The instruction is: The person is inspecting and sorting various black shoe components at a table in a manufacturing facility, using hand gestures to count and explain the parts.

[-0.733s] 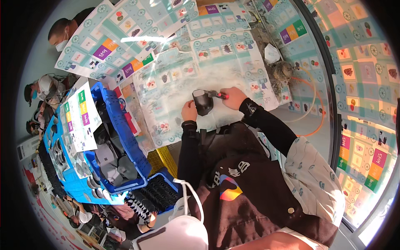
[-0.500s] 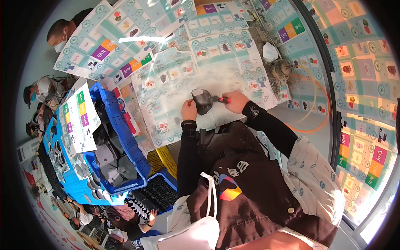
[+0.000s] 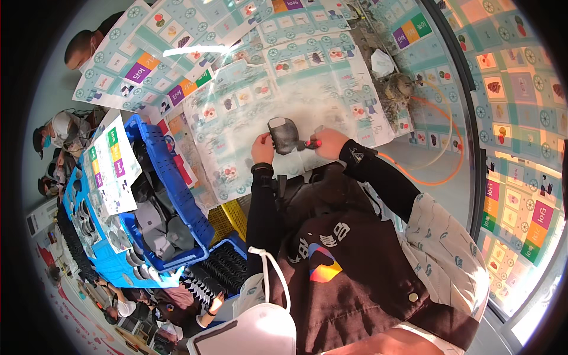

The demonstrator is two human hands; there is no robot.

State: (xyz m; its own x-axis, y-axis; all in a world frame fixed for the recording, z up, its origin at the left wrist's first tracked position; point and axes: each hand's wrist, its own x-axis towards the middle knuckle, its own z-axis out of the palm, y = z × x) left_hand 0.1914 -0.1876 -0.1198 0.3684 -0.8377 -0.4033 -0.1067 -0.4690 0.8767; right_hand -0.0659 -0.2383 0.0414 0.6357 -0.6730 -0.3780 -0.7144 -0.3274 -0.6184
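Over the paper-covered worktop [image 3: 236,124] I hold a dark grey, rounded, shell-like piece [image 3: 286,139] with a pale patch at its upper end. My left hand [image 3: 262,148] is closed on the piece's left edge. In my closed right hand [image 3: 331,143] is a small black tool with a red part [image 3: 310,144]. Its black end meets the lower right edge of the piece; its exact kind is too small to make out. Pale dust lies on the printed sheets around the piece.
To the left stands a blue crate [image 3: 201,222] full of grey pieces, with a yellow crate [image 3: 236,219] beside it. An orange hose [image 3: 438,184] loops on the right. A crumpled white mask-like item [image 3: 381,62] lies behind. Other people work at the far left.
Both hands have shifted slightly left with the piece. The tool has moved a little lower along its right edge, and my right hand has turned somewhat.
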